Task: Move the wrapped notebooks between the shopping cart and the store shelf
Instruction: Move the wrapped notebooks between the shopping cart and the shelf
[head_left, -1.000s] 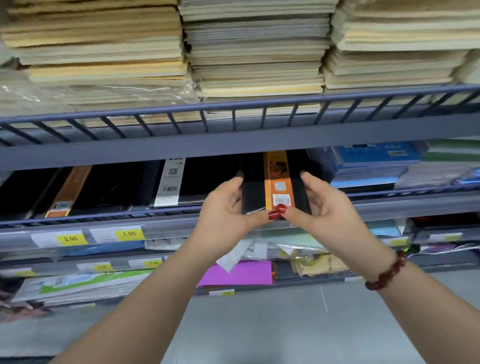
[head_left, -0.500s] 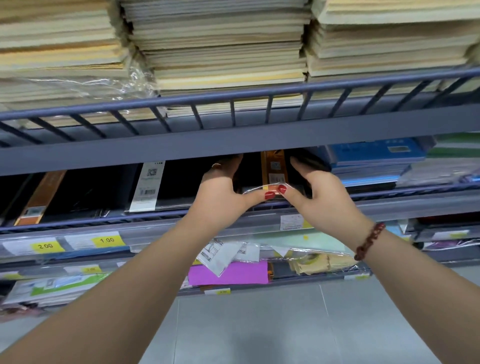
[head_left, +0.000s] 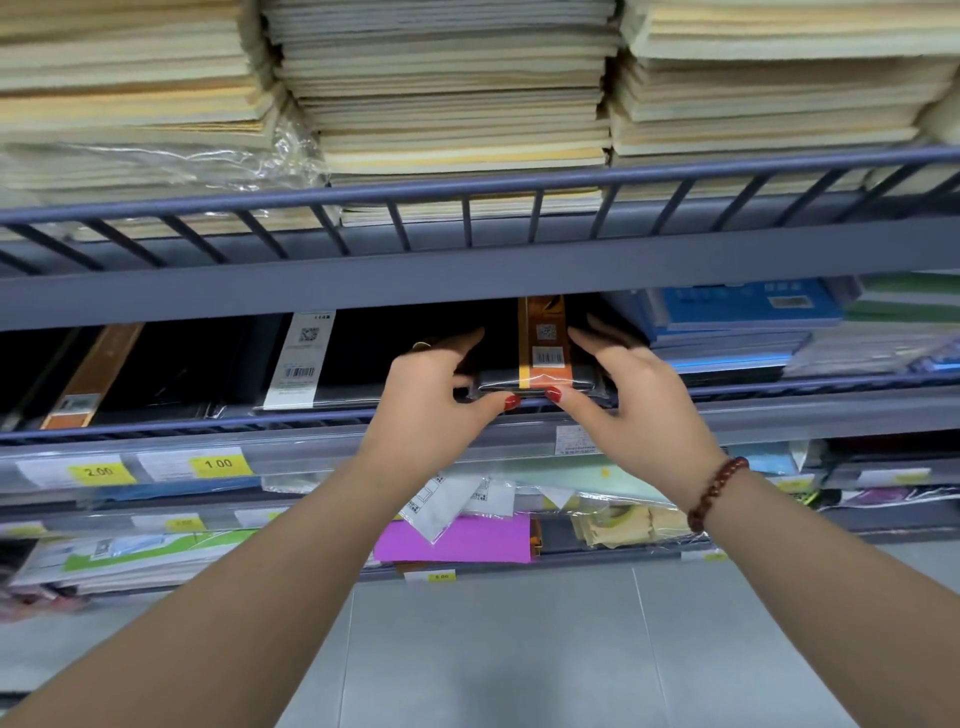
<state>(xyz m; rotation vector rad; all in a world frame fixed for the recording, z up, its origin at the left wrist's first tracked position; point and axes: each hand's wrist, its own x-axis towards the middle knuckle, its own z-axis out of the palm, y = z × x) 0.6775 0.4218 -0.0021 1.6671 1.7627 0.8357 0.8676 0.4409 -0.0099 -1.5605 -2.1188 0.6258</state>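
Both hands up at the middle tier of the store shelf (head_left: 467, 280), one either side of a wrapped notebook (head_left: 540, 371): black cover, orange band down its middle with a barcode label, clear film around it. Notebook lying flat on that tier, just behind the low front rail (head_left: 779, 387), near edge facing out, far end running back under the tier above. Left hand (head_left: 434, 400) against the notebook's left side, fingers reaching back along that edge, thumb tip with red nail pressed to the near edge just left of the orange band. Right hand (head_left: 631, 405) mirrored on the right side, fingers stretched back beside the cover, red-nailed thumb touching the near edge under the band; bead bracelet (head_left: 714, 491) on that wrist. Notebook thus pinched between the two hands, neither curled into a fist. Left of the notebook on the same tier, more black covers, one with a white barcode strip (head_left: 304, 358). Right of it, a stack of blue notebooks (head_left: 743, 317). Above, cream paper stacks (head_left: 452, 104) behind a railing. Below, yellow price tags (head_left: 218, 463) and a magenta sheet (head_left: 457, 540)
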